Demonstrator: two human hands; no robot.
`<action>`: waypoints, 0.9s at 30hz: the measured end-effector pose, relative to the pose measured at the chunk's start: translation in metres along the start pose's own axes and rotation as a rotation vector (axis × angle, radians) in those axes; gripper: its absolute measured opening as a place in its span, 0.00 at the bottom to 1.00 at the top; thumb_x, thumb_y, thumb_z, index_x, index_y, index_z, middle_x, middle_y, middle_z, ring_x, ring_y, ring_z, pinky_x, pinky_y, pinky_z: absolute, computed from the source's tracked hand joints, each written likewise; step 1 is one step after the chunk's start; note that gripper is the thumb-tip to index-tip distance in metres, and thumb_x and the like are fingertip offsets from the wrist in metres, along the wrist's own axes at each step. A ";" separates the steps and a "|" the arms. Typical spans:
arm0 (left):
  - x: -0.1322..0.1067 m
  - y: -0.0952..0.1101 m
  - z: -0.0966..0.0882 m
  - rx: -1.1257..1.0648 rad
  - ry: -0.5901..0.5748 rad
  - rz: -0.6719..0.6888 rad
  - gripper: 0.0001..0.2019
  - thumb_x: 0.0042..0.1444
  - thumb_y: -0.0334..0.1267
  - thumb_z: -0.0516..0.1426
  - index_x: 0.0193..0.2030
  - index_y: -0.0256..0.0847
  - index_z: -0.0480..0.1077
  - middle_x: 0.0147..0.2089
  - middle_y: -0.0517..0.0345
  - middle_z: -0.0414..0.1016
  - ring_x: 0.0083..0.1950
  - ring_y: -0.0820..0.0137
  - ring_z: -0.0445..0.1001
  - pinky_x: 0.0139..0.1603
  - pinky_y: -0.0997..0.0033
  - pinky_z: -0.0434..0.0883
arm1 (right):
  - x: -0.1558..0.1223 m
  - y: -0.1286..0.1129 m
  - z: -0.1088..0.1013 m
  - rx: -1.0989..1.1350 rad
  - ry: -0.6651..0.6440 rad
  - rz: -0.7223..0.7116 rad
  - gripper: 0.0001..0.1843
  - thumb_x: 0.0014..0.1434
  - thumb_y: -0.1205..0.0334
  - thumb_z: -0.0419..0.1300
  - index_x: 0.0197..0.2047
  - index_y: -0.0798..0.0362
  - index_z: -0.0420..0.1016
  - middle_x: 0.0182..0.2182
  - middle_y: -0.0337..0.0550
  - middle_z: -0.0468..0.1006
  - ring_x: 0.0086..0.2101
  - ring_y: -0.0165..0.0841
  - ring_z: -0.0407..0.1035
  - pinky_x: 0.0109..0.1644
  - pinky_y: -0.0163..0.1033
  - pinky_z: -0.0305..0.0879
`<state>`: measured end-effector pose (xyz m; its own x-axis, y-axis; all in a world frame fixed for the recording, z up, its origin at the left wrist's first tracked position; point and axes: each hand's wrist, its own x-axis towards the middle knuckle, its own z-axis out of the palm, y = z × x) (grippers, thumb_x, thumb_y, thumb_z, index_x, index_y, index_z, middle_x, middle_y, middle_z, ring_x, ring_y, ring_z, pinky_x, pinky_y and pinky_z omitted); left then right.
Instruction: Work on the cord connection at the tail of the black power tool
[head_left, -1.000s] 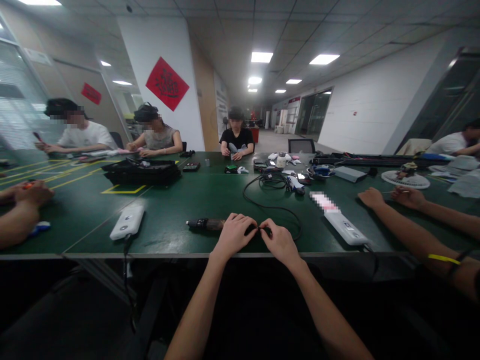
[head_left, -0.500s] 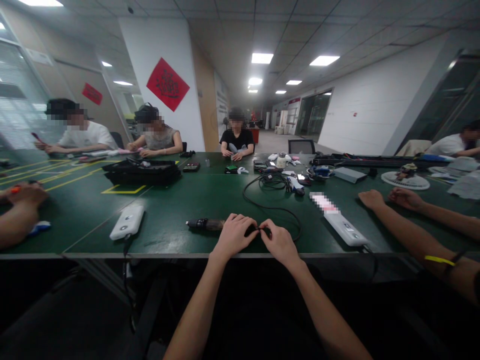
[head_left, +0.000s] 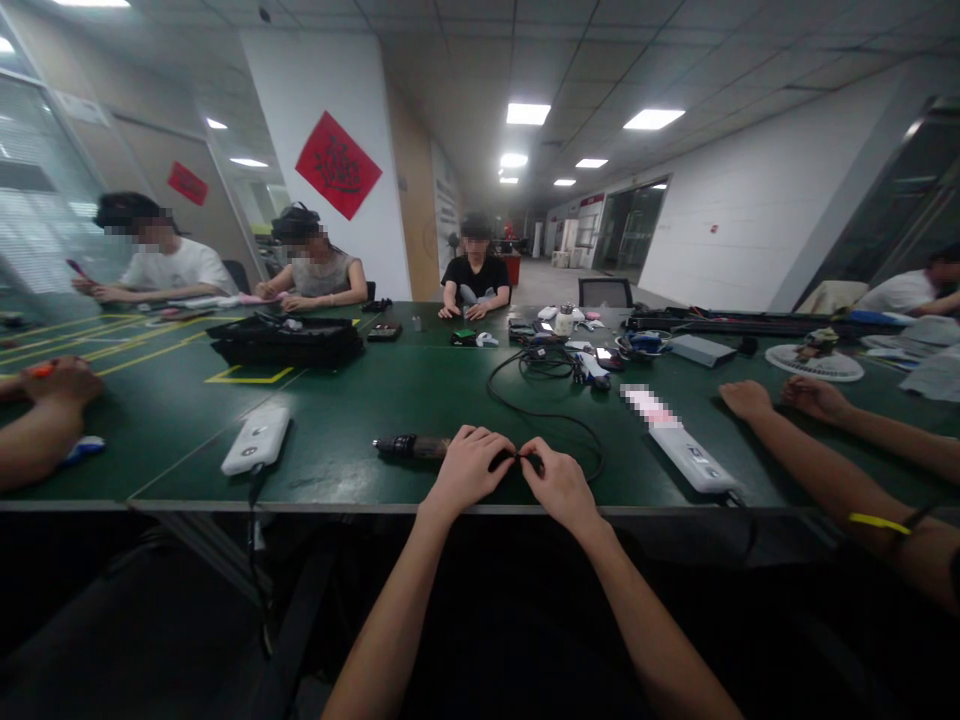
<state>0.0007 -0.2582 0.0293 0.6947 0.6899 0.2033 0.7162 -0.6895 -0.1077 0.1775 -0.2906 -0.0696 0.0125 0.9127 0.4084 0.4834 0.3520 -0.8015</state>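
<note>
My left hand [head_left: 469,468] is curled over the rear of a dark cylindrical tool [head_left: 411,447] that lies on the green table [head_left: 375,400] near its front edge. My right hand [head_left: 559,484] is closed in a pinch on the black cable [head_left: 547,415] where it meets the tool. The cable loops away over the table toward a tangle of wires. The joint between tool and cable is hidden between my fingers.
White power strips lie at left [head_left: 256,439] and right [head_left: 691,454]. A black bag [head_left: 289,342] sits farther back left. Other people's forearms rest on the table at the left [head_left: 41,425] and right [head_left: 825,460]; more people sit along the far side.
</note>
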 end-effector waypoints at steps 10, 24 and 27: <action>0.000 0.001 -0.002 -0.008 0.004 0.002 0.05 0.68 0.39 0.59 0.49 0.50 0.75 0.49 0.60 0.82 0.52 0.62 0.76 0.58 0.54 0.63 | 0.000 -0.001 -0.002 -0.004 0.001 0.001 0.09 0.70 0.58 0.56 0.49 0.45 0.76 0.38 0.40 0.83 0.32 0.36 0.76 0.37 0.37 0.61; 0.000 0.000 -0.001 0.001 0.008 -0.012 0.06 0.69 0.43 0.60 0.49 0.48 0.75 0.48 0.58 0.82 0.51 0.61 0.76 0.58 0.54 0.64 | 0.000 0.001 0.001 -0.004 0.003 -0.013 0.08 0.70 0.58 0.55 0.48 0.45 0.75 0.39 0.40 0.83 0.34 0.36 0.77 0.40 0.37 0.63; 0.000 0.001 -0.003 -0.008 0.005 0.002 0.07 0.68 0.41 0.59 0.50 0.49 0.76 0.49 0.58 0.82 0.52 0.62 0.76 0.59 0.54 0.64 | 0.000 0.001 0.000 -0.003 0.006 -0.012 0.08 0.70 0.58 0.55 0.48 0.45 0.75 0.39 0.40 0.83 0.34 0.36 0.77 0.40 0.37 0.63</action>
<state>0.0013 -0.2597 0.0318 0.6959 0.6873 0.2084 0.7142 -0.6926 -0.1007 0.1775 -0.2904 -0.0706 0.0118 0.9071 0.4208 0.4858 0.3626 -0.7953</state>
